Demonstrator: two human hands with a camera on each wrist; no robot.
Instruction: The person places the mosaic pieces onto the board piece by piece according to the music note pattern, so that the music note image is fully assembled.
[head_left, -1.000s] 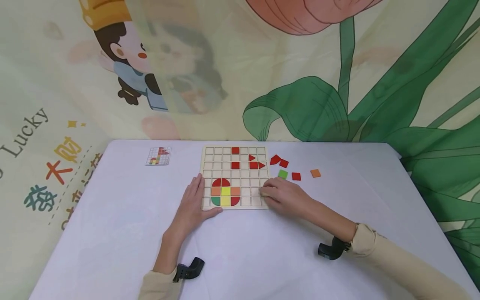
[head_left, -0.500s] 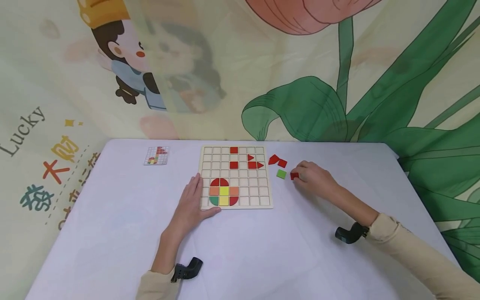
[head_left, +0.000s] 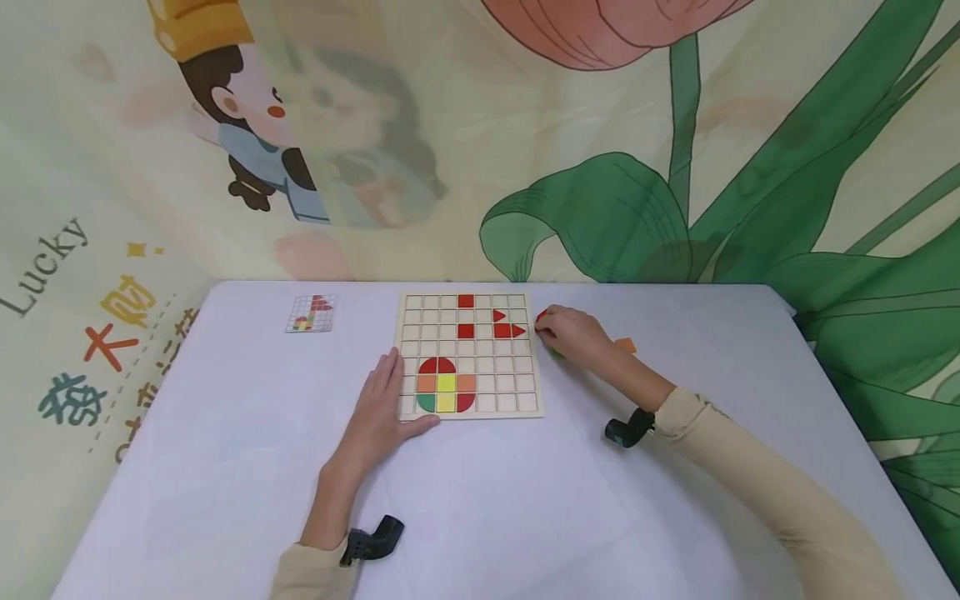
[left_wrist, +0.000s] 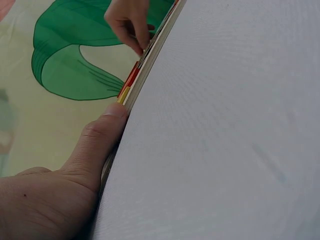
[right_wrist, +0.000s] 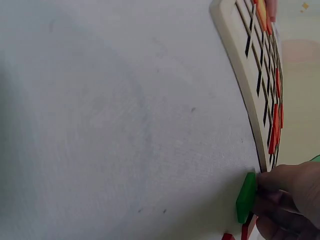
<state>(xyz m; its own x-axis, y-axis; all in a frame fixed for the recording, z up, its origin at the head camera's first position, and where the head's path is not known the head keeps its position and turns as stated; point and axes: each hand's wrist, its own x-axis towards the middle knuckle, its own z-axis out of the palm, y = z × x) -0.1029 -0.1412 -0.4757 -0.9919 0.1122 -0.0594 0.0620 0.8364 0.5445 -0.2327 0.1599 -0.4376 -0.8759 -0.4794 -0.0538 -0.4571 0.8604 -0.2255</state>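
Note:
My left hand (head_left: 377,402) lies along the left side of the wooden grid board (head_left: 502,402), its thumb at the front edge; the left wrist view shows this thumb (left_wrist: 97,140) against the edge. Red, orange, yellow and green tiles fill some squares, including a yellow tile (head_left: 446,383) and a red tile (head_left: 466,332). Just beyond the board's right edge, my right hand (head_left: 581,333) has curled fingers pinching at a red piece (head_left: 542,314), mostly covered. Beneath that hand, a green tile (right_wrist: 246,197) shows in the right wrist view.
An orange tile (head_left: 626,344) peeks out behind the right wrist. A small pattern card (head_left: 311,313) lies at the table's back left. White cloth covers the table (head_left: 480,517), with a printed curtain (head_left: 450,167) behind it.
My right hand went from the board's right edge out to the loose tiles, then back left to the red pieces beside the board. My left hand stays at the board's left edge.

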